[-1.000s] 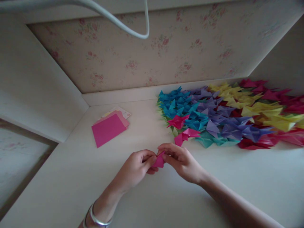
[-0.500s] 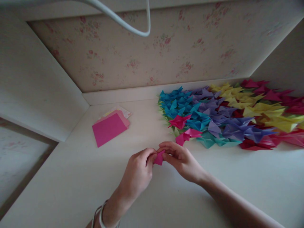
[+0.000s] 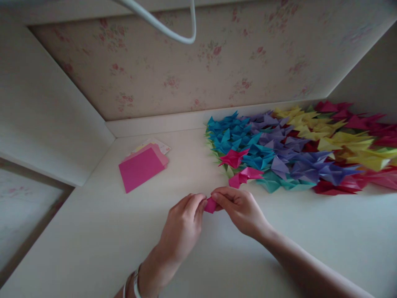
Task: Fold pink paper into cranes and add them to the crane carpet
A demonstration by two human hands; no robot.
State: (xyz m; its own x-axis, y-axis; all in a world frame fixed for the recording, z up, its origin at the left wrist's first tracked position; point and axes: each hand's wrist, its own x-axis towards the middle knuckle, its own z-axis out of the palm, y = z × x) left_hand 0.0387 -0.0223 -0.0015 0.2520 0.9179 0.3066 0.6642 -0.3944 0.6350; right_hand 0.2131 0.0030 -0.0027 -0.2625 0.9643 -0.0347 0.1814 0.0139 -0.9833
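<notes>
Between my two hands is a small folded piece of pink origami paper [image 3: 210, 205], raised over the white table. My left hand [image 3: 185, 219] pinches its left edge between thumb and fingers. From the other side, my right hand [image 3: 240, 209] grips the right edge, thumb on top; its fingertips partly hide the paper. Just beyond my right hand lie two folded pink paper cranes [image 3: 245, 176], at the near left corner of a large group of colourful paper cranes [image 3: 279, 145].
A stack of square pink paper sheets [image 3: 142, 169] lies on the white table [image 3: 102, 231] at left. Behind stands a flowered wall panel [image 3: 173, 78] with a white ledge [image 3: 155, 127]. A white cable [image 3: 167, 33] hangs above. A white side panel [image 3: 46, 103] rises at left.
My right fingers have closed in from a looser hold to a firmer pinch on the paper's right edge. The folded paper has turned slightly and shifted a little right.
</notes>
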